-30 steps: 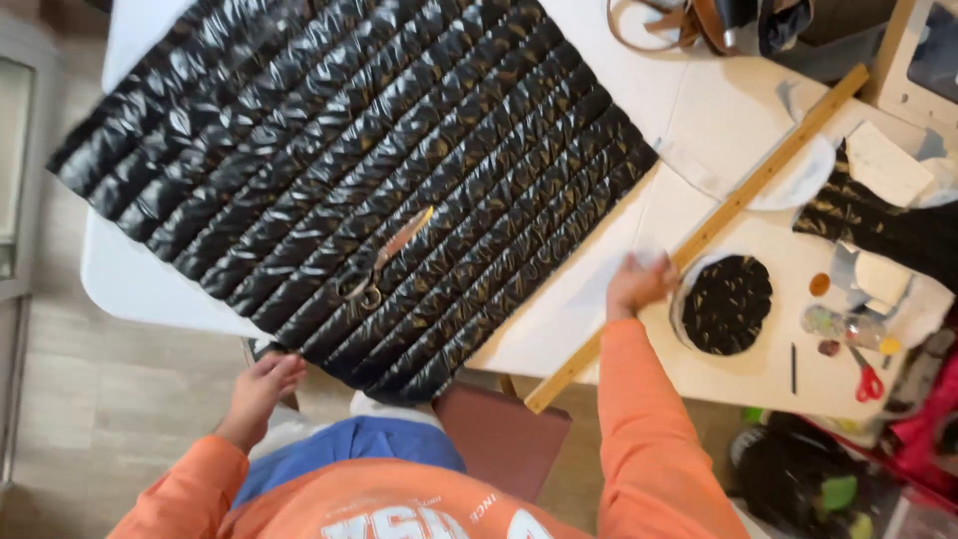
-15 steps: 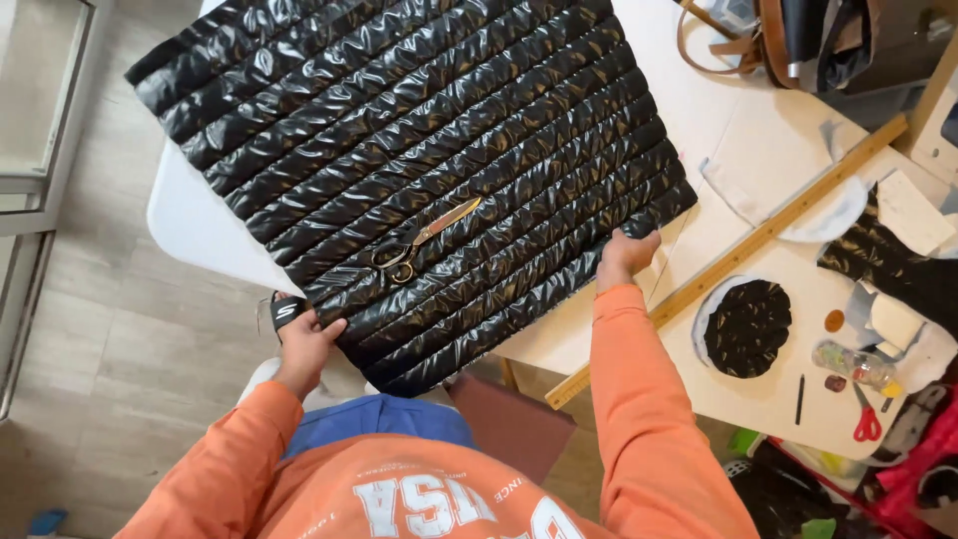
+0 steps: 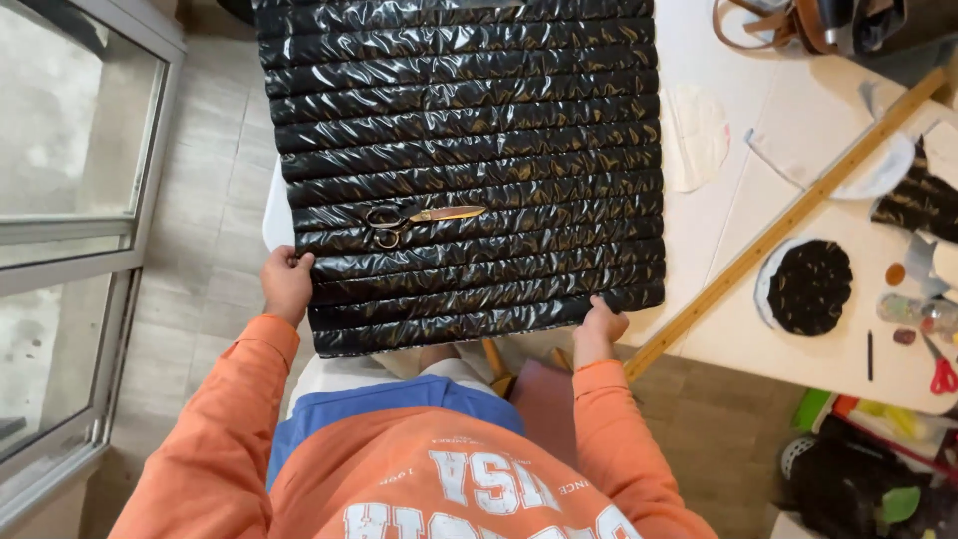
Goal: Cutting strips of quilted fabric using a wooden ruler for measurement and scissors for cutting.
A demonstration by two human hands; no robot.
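Both hands clamped on the near corners of a black quilted sheet.

Far left: window, then bare floor between it and the table's left edge. Left hand closed on the sheet's near-left corner, overhanging that edge. Sheet spread flat over the white table, near edge past the table's near edge, far edge out of frame. Scissors lying on the sheet, nearer its left side. Right hand closed on the near-right corner. Bare tabletop right of the sheet's right edge, then a long wooden ruler running diagonally, a black round piece, red scissors at far right.
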